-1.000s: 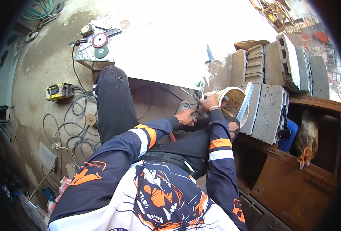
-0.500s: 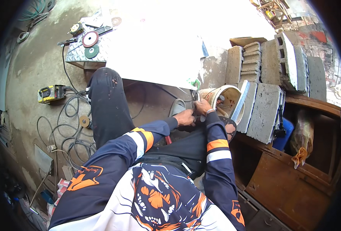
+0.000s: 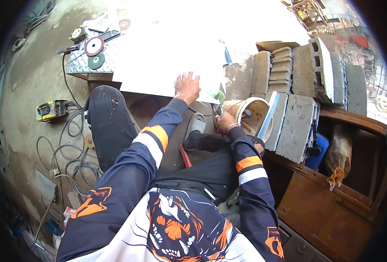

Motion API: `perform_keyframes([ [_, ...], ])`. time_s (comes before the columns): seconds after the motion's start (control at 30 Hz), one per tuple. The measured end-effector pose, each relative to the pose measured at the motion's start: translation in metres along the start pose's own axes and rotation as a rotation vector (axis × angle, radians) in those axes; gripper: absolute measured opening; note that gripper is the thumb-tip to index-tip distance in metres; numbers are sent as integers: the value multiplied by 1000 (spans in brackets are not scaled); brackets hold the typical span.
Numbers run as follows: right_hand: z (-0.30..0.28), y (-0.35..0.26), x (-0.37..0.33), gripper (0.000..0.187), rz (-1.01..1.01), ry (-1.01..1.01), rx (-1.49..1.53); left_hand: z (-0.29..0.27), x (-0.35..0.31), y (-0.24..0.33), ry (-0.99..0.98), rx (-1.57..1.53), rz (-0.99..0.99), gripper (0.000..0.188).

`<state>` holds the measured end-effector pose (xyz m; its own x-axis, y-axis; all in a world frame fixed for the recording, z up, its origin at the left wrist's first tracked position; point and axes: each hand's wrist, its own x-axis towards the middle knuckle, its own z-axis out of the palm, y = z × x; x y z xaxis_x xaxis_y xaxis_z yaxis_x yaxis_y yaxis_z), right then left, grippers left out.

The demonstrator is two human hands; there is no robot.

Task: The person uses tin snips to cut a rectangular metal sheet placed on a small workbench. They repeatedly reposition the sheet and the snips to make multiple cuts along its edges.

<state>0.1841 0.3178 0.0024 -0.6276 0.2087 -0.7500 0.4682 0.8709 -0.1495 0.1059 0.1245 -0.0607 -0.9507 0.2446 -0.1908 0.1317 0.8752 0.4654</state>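
Note:
A bright white sheet (image 3: 154, 70) spreads out in front of me, its far part washed out by glare. My left hand (image 3: 187, 88) lies on its near edge, fingers spread, holding nothing. Further right, my right hand (image 3: 225, 122) is closed around a dark metal plier-like tool (image 3: 215, 109), whose upper end reaches the sheet's near right corner. Something green (image 3: 220, 96) shows at that corner. The tool's exact kind and its grip on the sheet are too small to make out.
A tilted bucket (image 3: 242, 106) holding rods and tools stands beside my right hand, with concrete blocks (image 3: 296, 126) further right. Grinding discs (image 3: 94, 46) and a tape measure (image 3: 77, 34) rest on a metal plate at left. Cables (image 3: 77, 157) coil on the floor near a red bar (image 3: 185, 156).
My left hand has left the spot beside my right hand, moved up and left, and opened onto the sheet. My right hand stays near the corner with the tool.

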Motion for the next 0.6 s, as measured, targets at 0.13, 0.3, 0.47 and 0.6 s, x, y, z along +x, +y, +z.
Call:
perform_keyframes([
  [0.13,25,52,48,38,-165,-24,-458,-26,34,-11,-305,133,-175,100],
  [0.3,9,11,58,26,-611,-351,-1347,-23,45,-21,-419,117,-300,114],
  [0.47,-41,-4,57,25,-223,-628,-807,-30,45,-14,-430,74,-290,113],
  [0.6,-58,33,93,47,-88,-765,-473,-19,52,-11,-445,142,-222,117],
])
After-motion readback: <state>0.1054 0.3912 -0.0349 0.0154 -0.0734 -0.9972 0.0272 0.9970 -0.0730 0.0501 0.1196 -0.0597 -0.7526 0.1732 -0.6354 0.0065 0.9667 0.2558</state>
